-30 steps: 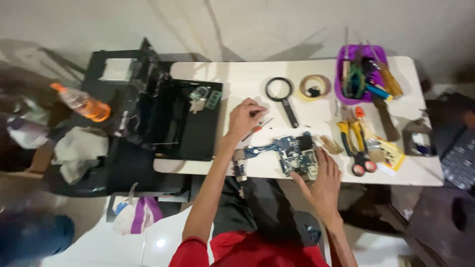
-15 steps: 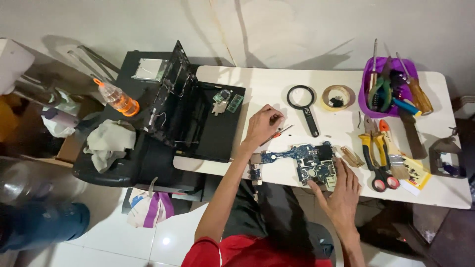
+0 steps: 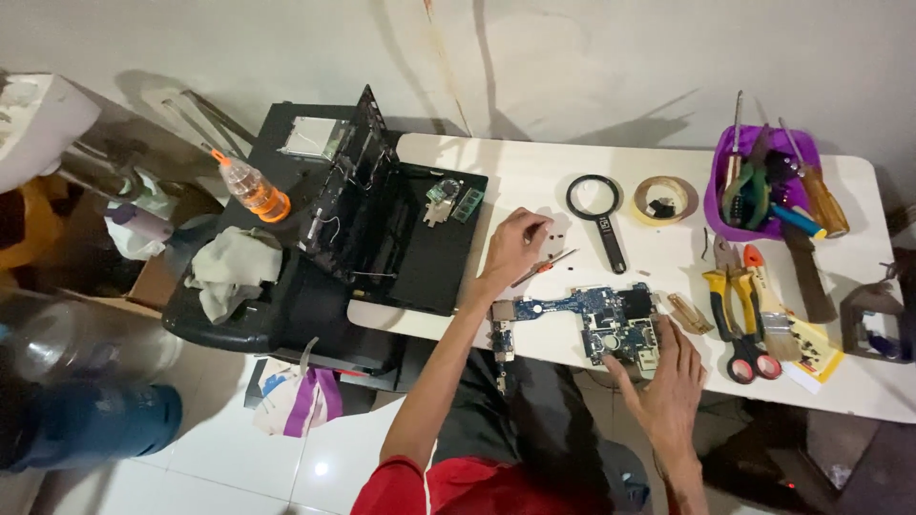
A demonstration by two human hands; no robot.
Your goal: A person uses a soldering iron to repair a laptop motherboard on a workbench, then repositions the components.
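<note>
Screws [image 3: 544,227] by left hand [image 3: 510,250] too small to tell; circuit board [image 3: 592,315] corner hidden under right hand [image 3: 668,381].
</note>
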